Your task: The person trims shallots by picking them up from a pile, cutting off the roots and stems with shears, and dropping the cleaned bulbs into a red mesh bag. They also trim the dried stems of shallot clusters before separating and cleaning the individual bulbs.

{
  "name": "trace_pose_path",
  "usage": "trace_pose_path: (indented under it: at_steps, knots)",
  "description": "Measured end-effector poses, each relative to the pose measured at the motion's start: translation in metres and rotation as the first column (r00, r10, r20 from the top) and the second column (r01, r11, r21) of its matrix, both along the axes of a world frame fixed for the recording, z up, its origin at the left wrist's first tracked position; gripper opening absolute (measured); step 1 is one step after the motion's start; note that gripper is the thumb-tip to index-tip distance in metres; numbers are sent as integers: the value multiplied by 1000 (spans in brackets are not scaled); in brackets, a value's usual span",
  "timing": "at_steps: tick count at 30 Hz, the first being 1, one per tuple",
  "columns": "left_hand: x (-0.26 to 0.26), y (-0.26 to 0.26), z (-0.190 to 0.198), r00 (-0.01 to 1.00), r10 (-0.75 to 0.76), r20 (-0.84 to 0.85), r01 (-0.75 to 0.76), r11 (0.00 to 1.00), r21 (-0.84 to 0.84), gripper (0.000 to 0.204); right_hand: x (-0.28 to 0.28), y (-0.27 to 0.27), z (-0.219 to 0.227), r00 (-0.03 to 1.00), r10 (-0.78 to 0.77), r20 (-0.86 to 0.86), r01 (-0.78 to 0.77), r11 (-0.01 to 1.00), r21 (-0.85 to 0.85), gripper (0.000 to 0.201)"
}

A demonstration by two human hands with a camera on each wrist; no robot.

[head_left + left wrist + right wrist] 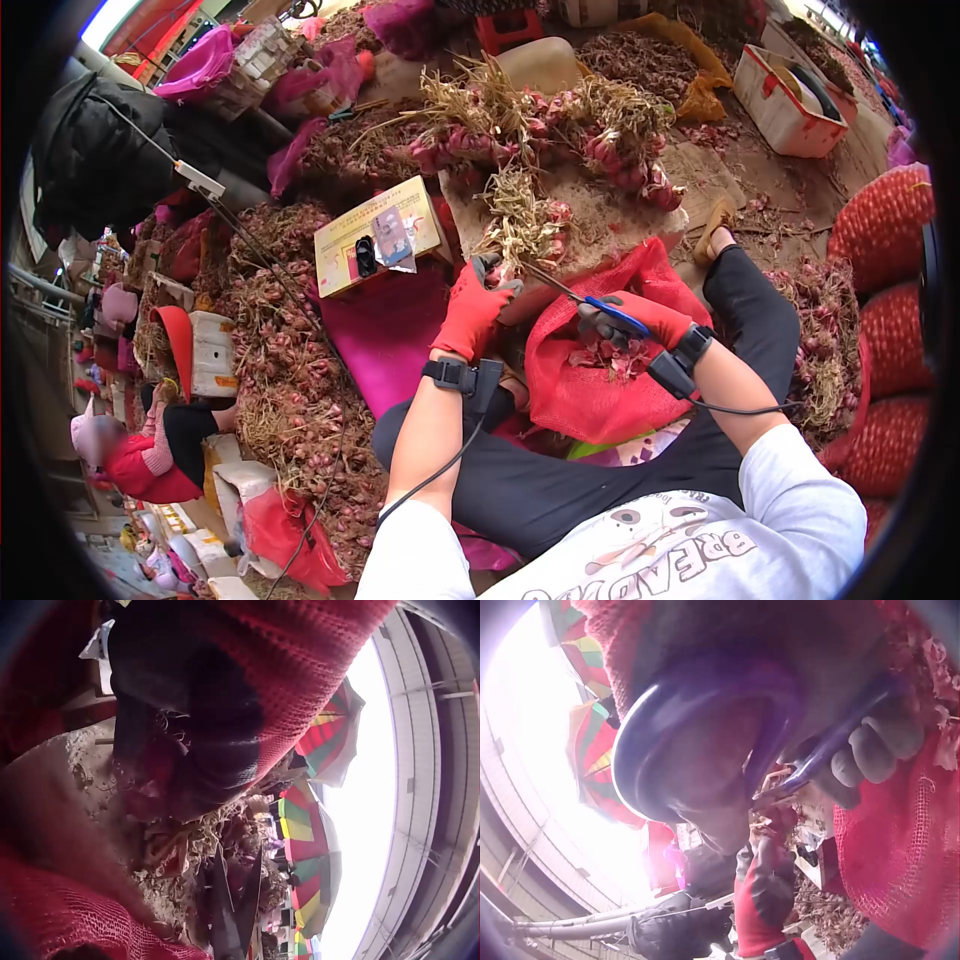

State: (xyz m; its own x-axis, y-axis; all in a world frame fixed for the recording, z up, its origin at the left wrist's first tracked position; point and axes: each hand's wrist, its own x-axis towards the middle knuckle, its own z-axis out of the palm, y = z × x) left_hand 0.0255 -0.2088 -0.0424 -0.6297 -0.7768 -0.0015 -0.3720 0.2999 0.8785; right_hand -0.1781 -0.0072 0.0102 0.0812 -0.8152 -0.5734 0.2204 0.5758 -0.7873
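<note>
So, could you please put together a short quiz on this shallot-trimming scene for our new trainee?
1. True or false: the left hand grips a bunch of shallots by its dry stalks.
2. Which tool does the right hand hold? A) a knife B) blue-handled scissors C) a brush
3. Fill in: below both hands, on the person's lap, lies an open red mesh ____.

Key: 1 true; 2 B; 3 sack. Both hands wear red gloves, and the scissor blades point toward the bunch's stalks.
</note>
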Motion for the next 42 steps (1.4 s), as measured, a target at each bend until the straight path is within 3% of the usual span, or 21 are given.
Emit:
trace_pose_path:
  at_steps: [6, 9, 10, 12, 14, 16, 18, 19, 20, 22, 23, 25, 26, 28, 29, 30, 33, 36, 38, 39, 42]
  knots:
    - [1, 3, 19, 995, -32, 97, 22, 994, 103, 77, -2, -33, 1, 996, 44, -82, -39, 998, 54, 46]
    - [5, 6, 27, 999, 37, -27, -32, 985, 172, 79, -7, -43, 2, 979, 130, -160, -131, 991, 4, 43]
    - [6, 3, 24, 998, 63, -13, -60, 983, 174, 79, -10, -42, 5, 989, 113, -95, -116, 993, -35, 36]
    - [9, -8, 14, 993, 116, 17, -117, 978, 174, 79, -20, -39, -17, 962, 153, -226, -235, 888, -395, 33]
    - [11, -18, -5, 993, 119, -17, -113, 972, 206, 74, -22, -35, -12, 971, 227, -68, -237, 928, -287, 32]
    - [7, -16, 6, 992, 104, -76, -75, 944, 321, 68, -27, -34, -13, 953, 297, 66, -290, 952, -99, 35]
    - [6, -13, 21, 986, 80, -149, 6, 867, 499, 63, -27, -36, -18, 946, 314, 76, -310, 949, -61, 44]
    - [6, -14, 19, 989, 78, -128, -10, 887, 462, 61, -26, -37, -20, 943, 322, 81, -319, 947, -43, 50]
    - [7, -15, 16, 991, 78, -107, -25, 905, 424, 59, -20, -33, -23, 963, 269, 31, -260, 951, -169, 53]
    - [5, -11, 29, 993, 85, -82, -44, 911, 410, 56, -11, -36, -30, 981, 132, -143, -186, 848, -495, 50]
    - [4, -4, 43, 993, 91, -76, -49, 899, 435, 55, -4, -43, -36, 968, 26, -250, -192, 717, -670, 47]
    - [3, 0, 51, 988, 100, -119, -31, 877, 479, 53, -1, -55, -52, 927, -104, -359, -250, 541, -803, 46]
    - [4, 0, 45, 980, 105, -167, -8, 867, 498, 53, -3, -62, -61, 914, -107, -391, -279, 534, -798, 45]
    - [5, -8, 22, 983, 87, -161, -6, 896, 444, 57, 0, -69, -39, 919, -15, -393, -235, 780, -580, 43]
    - [8, -17, 2, 992, 66, -105, -23, 929, 368, 62, 3, -72, -20, 941, 61, -333, -165, 942, -293, 41]
    - [9, -21, 0, 998, 51, -46, -35, 957, 288, 67, 5, -75, -4, 963, 112, -247, -107, 994, 33, 40]
    - [14, -24, -4, 1000, 22, -20, -16, 964, 265, 74, -9, -83, -21, 924, 206, -324, -258, 958, -126, 38]
    - [14, -29, -14, 995, 76, 57, -89, 958, 271, 70, -15, -90, -34, 691, 60, -721, -296, 933, -205, 47]
    - [7, -29, -14, 994, 96, -60, -70, 938, 340, 68, -22, -92, -41, 686, 78, -723, -314, 929, -197, 53]
    - [5, -28, -14, 987, 110, -116, -59, 926, 372, 67, -22, -91, -27, 777, 168, -606, -320, 935, -151, 55]
    - [6, -36, -32, 994, 104, -31, -97, 983, 158, 64, -17, -89, -30, 924, 290, -251, -321, 942, -93, 60]
